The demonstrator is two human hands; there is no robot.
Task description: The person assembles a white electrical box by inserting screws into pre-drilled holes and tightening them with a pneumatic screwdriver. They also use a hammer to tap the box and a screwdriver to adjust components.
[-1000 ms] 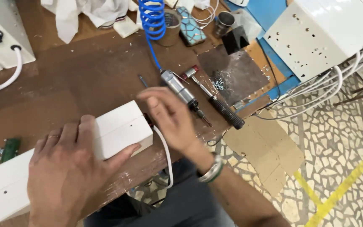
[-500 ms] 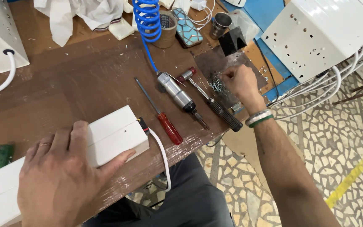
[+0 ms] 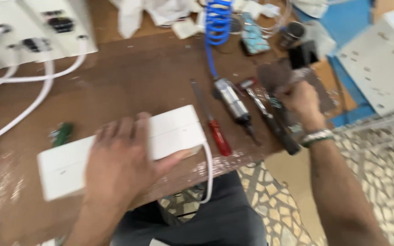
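Left hand (image 3: pixel 119 168) lies flat, fingers spread, pressing the white box (image 3: pixel 115 150) onto the brown tabletop (image 3: pixel 128 77) near its front edge; nothing is gripped. Right hand (image 3: pixel 299 98) is out at the dark mat (image 3: pixel 274 75) on the right, fingers curled over something small; blur hides whether they are closed on anything, so I cannot tell.

To do this well: keep the palm weight on the box so it does not slide, and lift the right hand clear of the tools.

Between the hands lie a red-handled screwdriver (image 3: pixel 217 134), a metal air tool (image 3: pixel 233 102) on a blue coiled hose (image 3: pixel 217 20), and a black-handled tool (image 3: pixel 277 130); these crowd the path back. The white cable (image 3: pixel 208 173) hangs off the edge and could snag.
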